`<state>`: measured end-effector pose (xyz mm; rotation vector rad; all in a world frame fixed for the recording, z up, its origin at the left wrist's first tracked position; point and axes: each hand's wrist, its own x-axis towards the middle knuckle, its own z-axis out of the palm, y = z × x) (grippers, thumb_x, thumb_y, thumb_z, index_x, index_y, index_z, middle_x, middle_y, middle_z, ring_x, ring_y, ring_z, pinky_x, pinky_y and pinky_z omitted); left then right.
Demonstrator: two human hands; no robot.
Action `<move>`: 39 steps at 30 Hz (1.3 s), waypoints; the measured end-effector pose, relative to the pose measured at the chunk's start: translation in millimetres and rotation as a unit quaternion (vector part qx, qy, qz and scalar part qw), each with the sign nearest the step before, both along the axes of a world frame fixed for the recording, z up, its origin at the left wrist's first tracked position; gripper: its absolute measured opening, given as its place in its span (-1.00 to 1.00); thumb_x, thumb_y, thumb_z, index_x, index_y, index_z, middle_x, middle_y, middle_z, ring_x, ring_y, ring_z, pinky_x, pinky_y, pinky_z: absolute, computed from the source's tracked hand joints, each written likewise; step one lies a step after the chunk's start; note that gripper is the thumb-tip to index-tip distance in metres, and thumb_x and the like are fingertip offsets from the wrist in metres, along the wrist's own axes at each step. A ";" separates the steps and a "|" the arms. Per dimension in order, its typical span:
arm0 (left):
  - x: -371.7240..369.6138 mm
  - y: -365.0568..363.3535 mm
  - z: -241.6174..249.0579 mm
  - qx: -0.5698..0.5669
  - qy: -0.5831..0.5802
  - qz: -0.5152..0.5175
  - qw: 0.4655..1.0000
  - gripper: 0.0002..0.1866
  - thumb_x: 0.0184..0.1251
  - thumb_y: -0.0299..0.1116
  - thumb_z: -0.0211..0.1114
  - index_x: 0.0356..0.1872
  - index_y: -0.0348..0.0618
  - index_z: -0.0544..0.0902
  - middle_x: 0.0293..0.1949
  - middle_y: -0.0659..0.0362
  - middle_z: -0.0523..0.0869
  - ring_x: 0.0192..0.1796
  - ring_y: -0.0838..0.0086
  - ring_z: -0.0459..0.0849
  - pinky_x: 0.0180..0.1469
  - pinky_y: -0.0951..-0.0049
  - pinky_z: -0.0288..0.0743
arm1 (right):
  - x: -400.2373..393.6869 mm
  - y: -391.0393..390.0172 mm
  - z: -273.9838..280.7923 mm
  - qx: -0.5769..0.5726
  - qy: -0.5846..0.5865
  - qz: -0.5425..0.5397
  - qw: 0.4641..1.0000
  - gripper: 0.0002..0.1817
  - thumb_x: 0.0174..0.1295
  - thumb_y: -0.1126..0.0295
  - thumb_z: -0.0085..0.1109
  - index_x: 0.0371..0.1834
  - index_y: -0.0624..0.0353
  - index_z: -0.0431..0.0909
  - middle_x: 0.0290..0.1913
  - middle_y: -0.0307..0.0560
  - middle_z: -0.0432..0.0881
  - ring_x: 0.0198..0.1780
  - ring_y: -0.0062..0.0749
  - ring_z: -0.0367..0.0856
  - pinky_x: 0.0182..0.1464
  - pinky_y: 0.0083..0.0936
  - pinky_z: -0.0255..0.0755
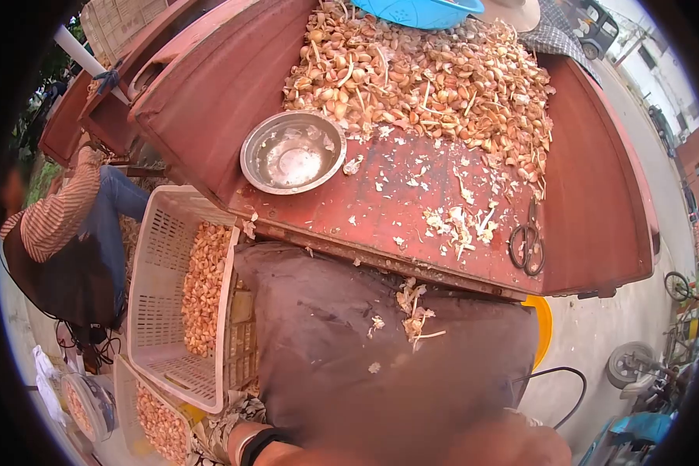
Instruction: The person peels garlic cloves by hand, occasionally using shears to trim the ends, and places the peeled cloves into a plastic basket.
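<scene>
My left hand (224,426) is at the bottom left, in what looks like a patterned glove, with a black band on the wrist. It is beside the lower corner of a white plastic crate (229,326) that holds peeled-off garlic cloves (200,287). Its fingers cannot be made out. A blurred skin-coloured shape at the bottom, seemingly my right hand or forearm (505,444), lies over my lap; no fingers show. Dark cloth (318,311) covers my lap, with garlic skins and stem bits (414,311) on it.
A red metal cart bed (349,225) carries a heap of garlic cloves (435,85), a steel bowl (293,152), scissors (526,245) and a blue basin (419,12). Another crate of cloves (161,419) stands lower left. A person (70,210) sits at left. A yellow tub (542,326) is at right.
</scene>
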<state>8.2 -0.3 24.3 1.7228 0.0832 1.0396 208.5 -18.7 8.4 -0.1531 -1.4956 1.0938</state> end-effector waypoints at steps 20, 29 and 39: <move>-180.3 77.0 -237.3 -0.329 0.167 0.591 0.718 -0.83 0.26 -0.54 0.28 -0.19 -0.23 0.48 -0.37 0.17 0.63 -0.43 0.57 0.62 -0.38 0.64 0.49 | 273.3 226.8 -167.4 -0.361 -0.376 -0.526 0.672 -0.40 0.30 0.12 0.07 0.30 0.29 0.33 0.13 -0.04 0.52 0.11 -0.40 0.52 0.04 -0.47 0.44; -298.2 67.2 -344.5 -0.280 0.482 0.583 0.591 -0.74 0.26 -0.53 0.20 -0.03 -0.30 0.51 -0.25 0.11 0.63 -0.22 0.43 0.66 -0.14 0.51 0.54 | 204.3 199.0 -170.1 -0.209 -0.479 -0.457 0.720 -0.43 0.33 0.10 0.03 0.30 0.24 0.40 0.41 0.20 0.28 0.48 -0.09 0.15 0.42 -0.33 0.07; -106.7 79.3 -213.1 -0.067 0.273 0.513 0.811 -0.70 0.27 -0.69 0.04 0.00 -0.34 0.58 0.03 0.04 0.60 0.06 0.34 0.63 0.13 0.40 0.47 | 106.5 95.1 -190.0 -0.163 -0.562 -0.364 0.725 -0.56 0.38 0.20 0.01 0.27 0.09 0.42 0.34 0.05 0.36 0.46 -0.10 0.15 0.45 -0.05 -0.13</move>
